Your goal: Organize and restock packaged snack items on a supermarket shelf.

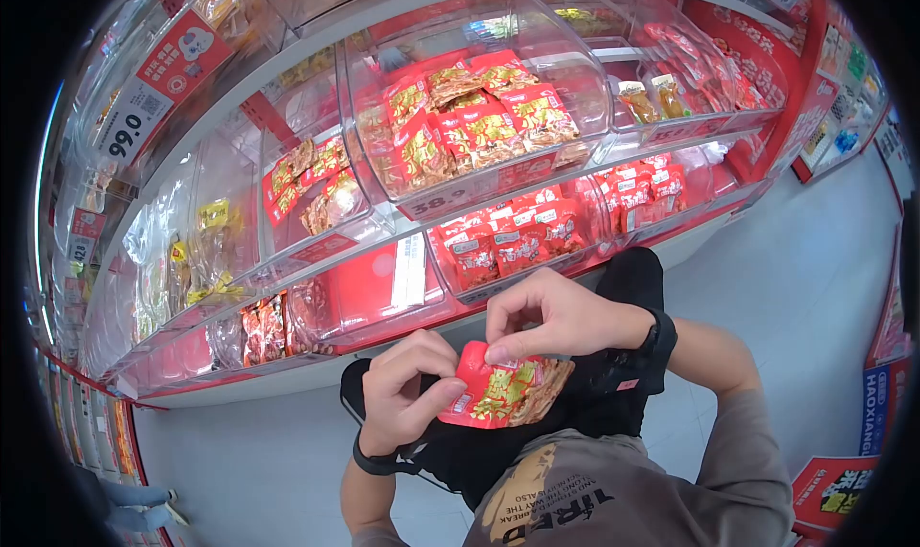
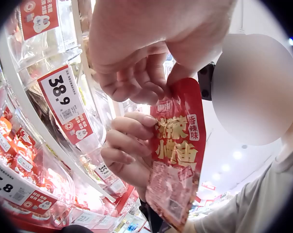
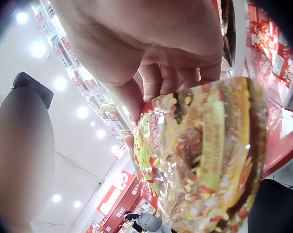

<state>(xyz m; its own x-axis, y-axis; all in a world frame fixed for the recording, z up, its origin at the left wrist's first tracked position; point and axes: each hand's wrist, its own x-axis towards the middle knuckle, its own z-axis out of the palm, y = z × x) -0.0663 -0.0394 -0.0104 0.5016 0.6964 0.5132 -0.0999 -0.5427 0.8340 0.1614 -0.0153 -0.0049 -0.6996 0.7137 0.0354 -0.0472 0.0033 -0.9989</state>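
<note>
A red snack packet (image 1: 503, 394) with gold-green lettering and a clear part showing brown food is held over the lap. My left hand (image 1: 407, 384) pinches its left edge between thumb and curled fingers. The right hand (image 1: 551, 317) pinches the top edge, close to the left one. In the left wrist view the packet (image 2: 175, 145) hangs with its printed front showing, the left hand (image 2: 156, 43) at its top and the right hand (image 2: 129, 141) at its side. The right wrist view shows the packet's clear side (image 3: 204, 155) below the right hand (image 3: 146, 48).
Curved shelves with clear bins of red packets (image 1: 479, 125) stand in front, with more red packets (image 1: 522, 235) in the lower row. Price tags (image 1: 134, 116) hang at the left. Grey floor (image 1: 795, 269) lies at the right, and another person's legs (image 1: 139, 507) are at lower left.
</note>
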